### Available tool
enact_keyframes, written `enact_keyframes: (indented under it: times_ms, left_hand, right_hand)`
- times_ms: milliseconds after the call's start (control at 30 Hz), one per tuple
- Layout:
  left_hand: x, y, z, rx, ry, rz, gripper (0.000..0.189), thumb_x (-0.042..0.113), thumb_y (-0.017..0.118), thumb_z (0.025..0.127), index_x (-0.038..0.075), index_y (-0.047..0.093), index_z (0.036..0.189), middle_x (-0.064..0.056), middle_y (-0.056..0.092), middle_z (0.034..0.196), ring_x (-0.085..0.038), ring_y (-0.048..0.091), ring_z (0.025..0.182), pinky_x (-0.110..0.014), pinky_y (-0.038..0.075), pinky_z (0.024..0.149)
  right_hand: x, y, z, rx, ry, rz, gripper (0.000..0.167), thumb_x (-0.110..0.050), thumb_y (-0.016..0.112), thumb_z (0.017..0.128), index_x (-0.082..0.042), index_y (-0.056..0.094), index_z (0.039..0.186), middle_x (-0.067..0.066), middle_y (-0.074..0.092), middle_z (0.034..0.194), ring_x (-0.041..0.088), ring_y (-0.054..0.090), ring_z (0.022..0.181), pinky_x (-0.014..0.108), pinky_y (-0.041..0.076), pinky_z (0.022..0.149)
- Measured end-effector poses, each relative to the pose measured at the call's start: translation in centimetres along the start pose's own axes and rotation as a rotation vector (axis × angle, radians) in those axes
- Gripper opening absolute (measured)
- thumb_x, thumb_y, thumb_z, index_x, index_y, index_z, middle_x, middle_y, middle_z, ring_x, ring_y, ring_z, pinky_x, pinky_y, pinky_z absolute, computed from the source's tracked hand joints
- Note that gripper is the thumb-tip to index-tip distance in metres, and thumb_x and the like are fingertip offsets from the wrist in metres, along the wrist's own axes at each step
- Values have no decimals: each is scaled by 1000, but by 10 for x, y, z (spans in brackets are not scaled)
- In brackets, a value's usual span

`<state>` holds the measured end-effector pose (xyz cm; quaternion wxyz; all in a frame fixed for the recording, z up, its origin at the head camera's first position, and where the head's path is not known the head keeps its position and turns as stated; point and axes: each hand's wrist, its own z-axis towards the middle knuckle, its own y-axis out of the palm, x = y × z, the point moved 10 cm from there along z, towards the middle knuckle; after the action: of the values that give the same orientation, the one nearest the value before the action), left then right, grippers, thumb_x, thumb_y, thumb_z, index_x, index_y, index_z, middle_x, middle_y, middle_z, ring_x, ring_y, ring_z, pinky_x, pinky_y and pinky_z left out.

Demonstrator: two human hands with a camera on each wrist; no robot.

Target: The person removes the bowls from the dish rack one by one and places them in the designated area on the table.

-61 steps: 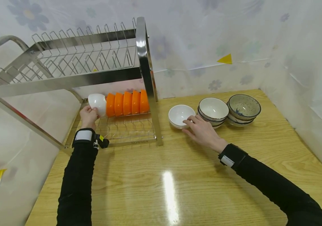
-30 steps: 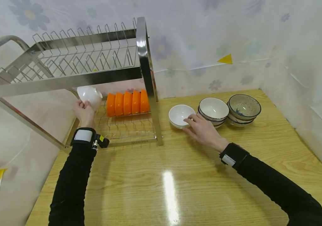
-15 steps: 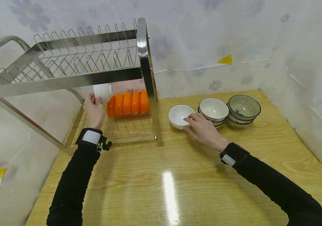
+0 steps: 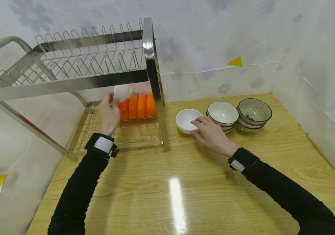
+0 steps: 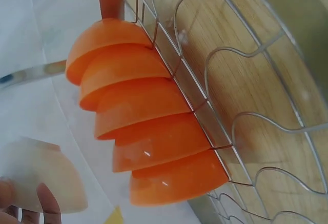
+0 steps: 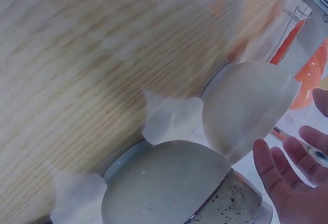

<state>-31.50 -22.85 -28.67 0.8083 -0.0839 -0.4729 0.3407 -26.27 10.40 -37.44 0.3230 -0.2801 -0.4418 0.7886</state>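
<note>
My left hand (image 4: pixel 109 112) pinches a small white bowl (image 4: pixel 122 92), tipped on its side, inside the lower tier of a metal dish rack (image 4: pixel 142 145). The left wrist view has the same white bowl (image 5: pixel 43 178) between thumb and fingers, apart from the row of orange bowls (image 5: pixel 148 106). Those orange bowls (image 4: pixel 133 107) stand on edge in the wire slots, the leftmost partly hidden. On the table, my right hand (image 4: pixel 213 135) reaches over the rim of some stacked white bowls (image 4: pixel 186 118), its fingers loosely bent and spread in the right wrist view.
Right of the white bowls stand a stack of cream bowls with dark rims (image 4: pixel 222 112) and a stack topped by a speckled grey bowl (image 4: pixel 254 111). The rack's upper wire tier (image 4: pixel 88 60) overhangs the left hand. Floral sheeting (image 4: pixel 197 36) backs the wooden table (image 4: pixel 144 195).
My left hand first lifted the white bowl leftward off the orange row, then brought it back right, now up over the leftmost orange bowls. The right hand has stayed in place.
</note>
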Motion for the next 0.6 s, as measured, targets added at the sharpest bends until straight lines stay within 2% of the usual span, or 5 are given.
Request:
enact_keyframes:
  times_ms: [167, 433, 600]
  left_hand:
    - [15, 15, -3, -79, 59, 19, 27, 7, 52, 103, -8, 59, 125, -28, 66, 123, -41, 63, 109, -47, 52, 86]
    - [34, 35, -9, -183, 151, 51, 25, 2, 54, 102, -7, 63, 123, -27, 68, 123, -37, 61, 94, -42, 48, 75]
    - [47, 49, -16, -285, 206, 65, 26, -2, 53, 101, -6, 62, 125, -26, 66, 125, -37, 58, 97, -49, 53, 87]
  right_hand:
    - [0, -2, 1, 6, 3, 18, 42, -27, 70, 96, -3, 64, 130, 15, 63, 121, 32, 58, 113, 44, 56, 87]
    - [3, -4, 4, 8, 15, 78, 44, -25, 68, 97, -2, 60, 134, 18, 61, 129, 33, 58, 119, 45, 56, 93]
    - [1, -8, 9, 27, 10, 109, 46, -24, 67, 98, -1, 57, 136, 20, 58, 135, 35, 55, 126, 47, 53, 99]
